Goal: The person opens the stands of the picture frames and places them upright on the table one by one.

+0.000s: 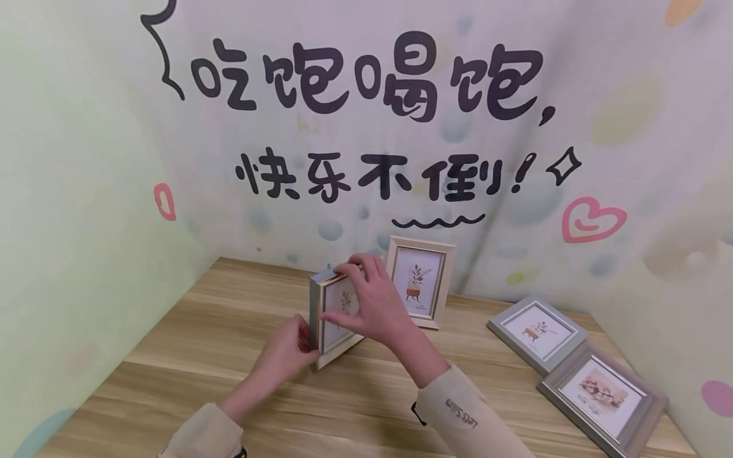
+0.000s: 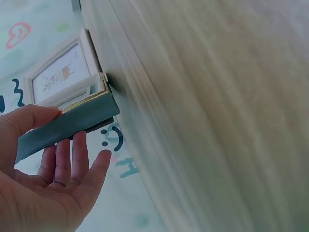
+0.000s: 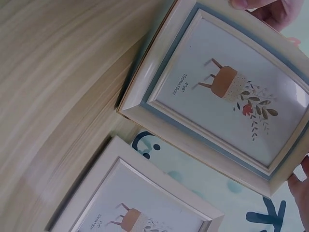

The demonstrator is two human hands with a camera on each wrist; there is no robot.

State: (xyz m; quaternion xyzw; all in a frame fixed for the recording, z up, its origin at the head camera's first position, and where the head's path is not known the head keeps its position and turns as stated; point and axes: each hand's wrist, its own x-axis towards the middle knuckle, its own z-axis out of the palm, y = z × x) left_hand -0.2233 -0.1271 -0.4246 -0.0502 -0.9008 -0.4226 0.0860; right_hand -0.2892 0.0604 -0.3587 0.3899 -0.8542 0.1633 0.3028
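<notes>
A picture frame [image 1: 339, 337] with a cream face, a blue-grey inner border and blue-grey sides stands upright on the table. My left hand [image 1: 283, 348] pinches its left side low down; in the left wrist view the thumb lies on the front and the other fingers [image 2: 79, 157] reach behind. My right hand [image 1: 380, 305] grips the top edge, its thumb on the front. In the right wrist view the frame's picture [image 3: 231, 96] shows a plant in an orange-brown pot. Just to the right, a second cream frame [image 1: 445, 286] with a similar picture stands near the wall.
Toward the right of the wood-grain table [image 1: 240, 305] lie a grey-blue frame [image 1: 498, 327] and a darker grey-brown frame [image 1: 653, 413] with a blossom picture, edges touching. Behind the table hangs a pale printed wall cloth [image 1: 321, 127] with dark lettering.
</notes>
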